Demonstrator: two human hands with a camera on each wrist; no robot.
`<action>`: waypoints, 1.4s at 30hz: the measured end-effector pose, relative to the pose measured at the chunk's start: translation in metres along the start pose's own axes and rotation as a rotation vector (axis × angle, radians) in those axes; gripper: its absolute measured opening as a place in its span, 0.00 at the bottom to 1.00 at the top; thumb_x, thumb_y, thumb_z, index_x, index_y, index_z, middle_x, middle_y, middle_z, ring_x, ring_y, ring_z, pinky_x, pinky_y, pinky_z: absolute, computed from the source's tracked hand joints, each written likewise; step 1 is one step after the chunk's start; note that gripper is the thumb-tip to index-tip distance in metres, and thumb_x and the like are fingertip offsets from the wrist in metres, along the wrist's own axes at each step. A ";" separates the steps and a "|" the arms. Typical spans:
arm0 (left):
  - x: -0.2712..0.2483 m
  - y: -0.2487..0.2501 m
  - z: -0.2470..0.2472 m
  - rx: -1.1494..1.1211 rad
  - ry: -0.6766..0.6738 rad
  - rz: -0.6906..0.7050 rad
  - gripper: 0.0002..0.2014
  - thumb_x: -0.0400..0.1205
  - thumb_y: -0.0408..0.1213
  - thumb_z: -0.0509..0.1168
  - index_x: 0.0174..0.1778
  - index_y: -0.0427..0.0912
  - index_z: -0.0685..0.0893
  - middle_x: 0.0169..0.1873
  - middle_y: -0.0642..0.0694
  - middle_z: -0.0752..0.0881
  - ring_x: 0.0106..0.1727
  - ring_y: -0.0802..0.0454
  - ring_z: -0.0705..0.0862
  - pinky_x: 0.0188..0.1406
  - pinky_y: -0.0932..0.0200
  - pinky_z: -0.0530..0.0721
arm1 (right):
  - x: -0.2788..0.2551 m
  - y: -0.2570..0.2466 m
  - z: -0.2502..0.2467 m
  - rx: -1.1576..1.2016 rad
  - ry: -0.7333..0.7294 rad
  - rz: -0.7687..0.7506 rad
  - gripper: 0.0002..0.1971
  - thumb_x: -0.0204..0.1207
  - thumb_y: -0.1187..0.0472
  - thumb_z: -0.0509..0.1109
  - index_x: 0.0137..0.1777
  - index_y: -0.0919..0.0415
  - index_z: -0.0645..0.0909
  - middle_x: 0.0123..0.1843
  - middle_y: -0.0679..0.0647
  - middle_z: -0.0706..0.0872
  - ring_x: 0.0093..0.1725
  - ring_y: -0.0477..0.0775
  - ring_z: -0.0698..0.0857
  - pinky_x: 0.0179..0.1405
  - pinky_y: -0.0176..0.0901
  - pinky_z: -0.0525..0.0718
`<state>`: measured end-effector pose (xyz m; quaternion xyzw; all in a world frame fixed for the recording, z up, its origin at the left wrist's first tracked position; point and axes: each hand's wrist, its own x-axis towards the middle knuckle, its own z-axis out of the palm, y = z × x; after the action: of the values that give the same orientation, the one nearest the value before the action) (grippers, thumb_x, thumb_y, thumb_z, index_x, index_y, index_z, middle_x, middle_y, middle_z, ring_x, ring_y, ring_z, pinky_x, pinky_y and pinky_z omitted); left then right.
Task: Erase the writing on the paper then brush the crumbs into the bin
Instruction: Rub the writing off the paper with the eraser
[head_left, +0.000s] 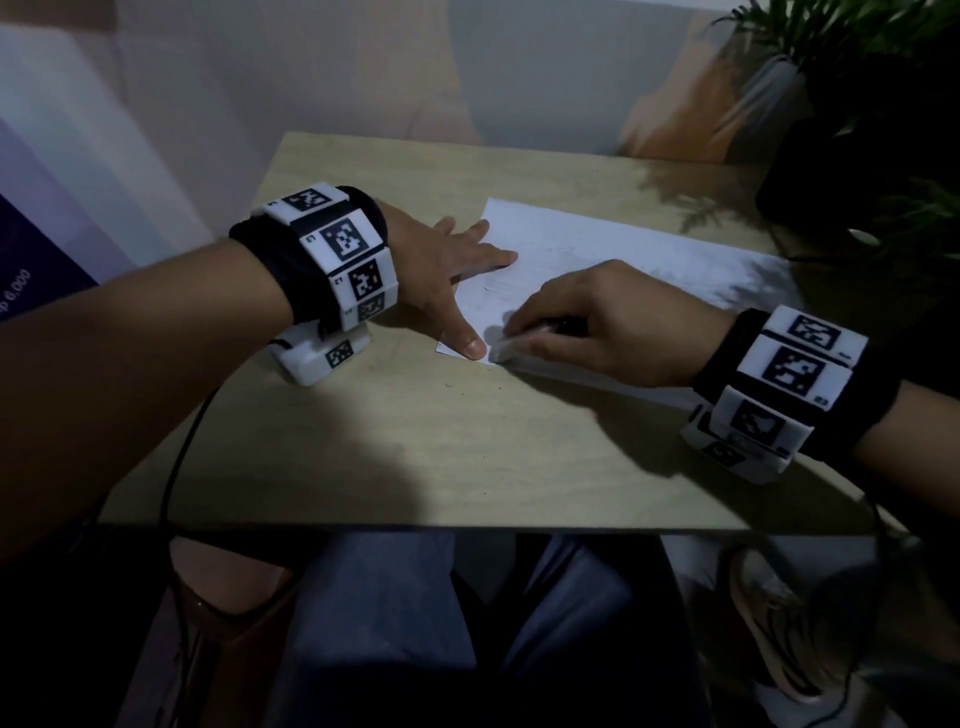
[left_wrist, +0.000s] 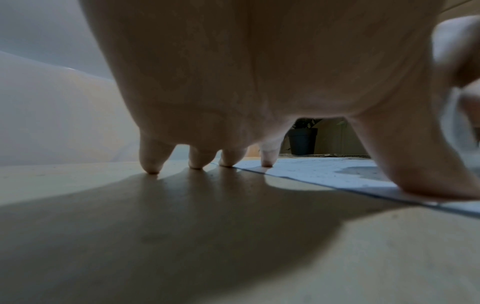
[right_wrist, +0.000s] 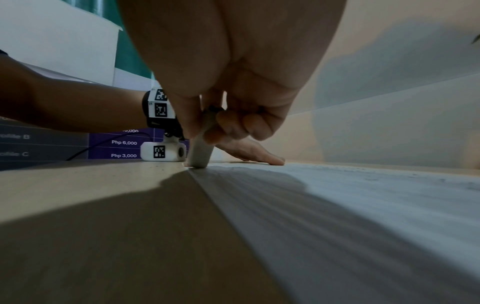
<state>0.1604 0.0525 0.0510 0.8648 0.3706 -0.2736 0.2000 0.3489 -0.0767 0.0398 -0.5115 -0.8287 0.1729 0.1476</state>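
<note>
Potted plant (head_left: 857, 78) far right; purple price chart (right_wrist: 122, 148).

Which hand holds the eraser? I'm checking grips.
The right hand: its fingers pinch the pale stick-shaped eraser, tip down at the white paper sheet's near-left corner. The left hand only lies flat, fingers spread, pressing the sheet's left edge.

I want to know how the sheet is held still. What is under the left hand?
Under the left hand lie the wooden table and the paper: the thumb and index fingertip press the sheet's left edge, the other fingertips the table. Any writing beneath them is covered.
</note>
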 end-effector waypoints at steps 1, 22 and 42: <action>0.000 0.001 0.000 -0.003 -0.002 0.001 0.68 0.52 0.79 0.68 0.86 0.73 0.37 0.87 0.61 0.29 0.88 0.51 0.29 0.87 0.31 0.40 | -0.001 -0.001 -0.001 0.009 -0.022 0.009 0.23 0.76 0.35 0.63 0.55 0.49 0.90 0.46 0.45 0.91 0.42 0.45 0.87 0.47 0.47 0.84; 0.002 -0.001 0.000 -0.005 -0.005 -0.001 0.67 0.56 0.77 0.70 0.86 0.73 0.37 0.87 0.60 0.29 0.88 0.51 0.28 0.87 0.32 0.38 | 0.003 -0.005 0.002 -0.014 -0.010 -0.115 0.19 0.80 0.39 0.63 0.55 0.49 0.90 0.40 0.40 0.81 0.37 0.37 0.79 0.41 0.39 0.78; 0.003 -0.003 0.000 -0.029 -0.013 0.000 0.68 0.53 0.78 0.71 0.86 0.74 0.37 0.86 0.63 0.29 0.87 0.53 0.27 0.87 0.32 0.38 | 0.002 0.003 0.000 -0.114 0.051 0.004 0.15 0.73 0.43 0.62 0.45 0.49 0.87 0.41 0.46 0.88 0.39 0.49 0.84 0.44 0.51 0.84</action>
<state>0.1592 0.0559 0.0487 0.8600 0.3731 -0.2737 0.2152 0.3508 -0.0738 0.0384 -0.5250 -0.8320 0.1129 0.1389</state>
